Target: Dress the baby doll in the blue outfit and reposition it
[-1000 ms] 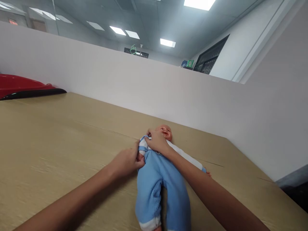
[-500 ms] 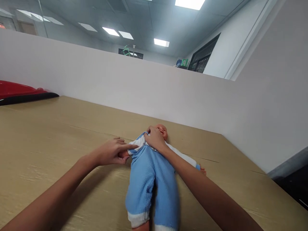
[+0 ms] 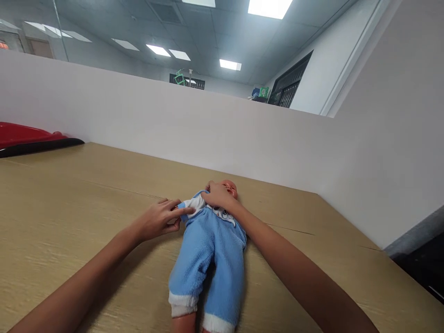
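A baby doll (image 3: 229, 186) lies on its back on the tabletop, its head towards the wall. It wears a soft blue outfit (image 3: 211, 243) with white cuffs and a stitched animal face on the chest. My left hand (image 3: 161, 219) is closed around the doll's arm at the blue-cuffed sleeve (image 3: 194, 203), index finger stretched along the white cloth. Across the chest reaches my right hand (image 3: 218, 194), its fingers closed on the cloth at the doll's shoulder, beside the neck. That hand hides part of the neck and collar. The doll's other arm is behind my right forearm.
The wood-coloured tabletop (image 3: 104, 185) has thin seams and meets a pale wall (image 3: 156, 120) at the back. A red, glossy object with a black edge (image 3: 31, 134) sits at the far left. Beyond the low wall is glass, with ceiling lights behind.
The doll's legs and body have shifted left, and its far arm is now out of sight. Both hands remain at the sleeve and shoulder; more of the chest face shows.
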### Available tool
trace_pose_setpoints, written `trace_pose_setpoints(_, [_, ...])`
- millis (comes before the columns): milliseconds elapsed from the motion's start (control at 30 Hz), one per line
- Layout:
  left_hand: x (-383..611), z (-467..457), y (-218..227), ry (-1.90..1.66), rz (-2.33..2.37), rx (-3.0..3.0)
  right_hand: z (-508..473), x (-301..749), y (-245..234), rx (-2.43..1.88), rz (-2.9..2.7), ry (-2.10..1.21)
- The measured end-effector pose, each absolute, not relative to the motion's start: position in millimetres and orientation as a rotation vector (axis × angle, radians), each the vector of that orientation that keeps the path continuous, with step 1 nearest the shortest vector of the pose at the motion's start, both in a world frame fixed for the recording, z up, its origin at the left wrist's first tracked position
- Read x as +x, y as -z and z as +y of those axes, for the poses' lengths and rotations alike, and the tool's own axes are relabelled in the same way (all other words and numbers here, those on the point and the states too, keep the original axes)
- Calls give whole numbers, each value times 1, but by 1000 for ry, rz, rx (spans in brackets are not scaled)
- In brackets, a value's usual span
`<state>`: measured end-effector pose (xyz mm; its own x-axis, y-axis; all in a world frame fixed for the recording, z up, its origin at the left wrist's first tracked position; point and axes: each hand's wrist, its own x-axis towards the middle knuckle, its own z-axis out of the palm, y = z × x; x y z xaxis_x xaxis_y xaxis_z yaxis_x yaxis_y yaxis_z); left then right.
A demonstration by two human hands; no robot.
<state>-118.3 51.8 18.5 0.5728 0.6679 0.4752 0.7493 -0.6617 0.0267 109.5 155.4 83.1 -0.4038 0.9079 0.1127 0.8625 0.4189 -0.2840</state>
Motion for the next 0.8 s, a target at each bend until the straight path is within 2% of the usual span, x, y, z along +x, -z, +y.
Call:
trace_pose_setpoints(233, [-117,54,-10,699,-1122,-2523,160,95,-87,-1516,-2569,-415])
trace_pose_setpoints(500, [-131,56,-11,643,-738,-2302,170,82,-101,-1750,-2673,-269])
trace_pose_setpoints(633, [-148,62,-9,713,-973,-2297,173,91,-103,-1752,-2726,-211])
trace_pose_setpoints(800, [-156,71,2,813,-1439,-2479,163,117,-94,-1537,-2721,-131])
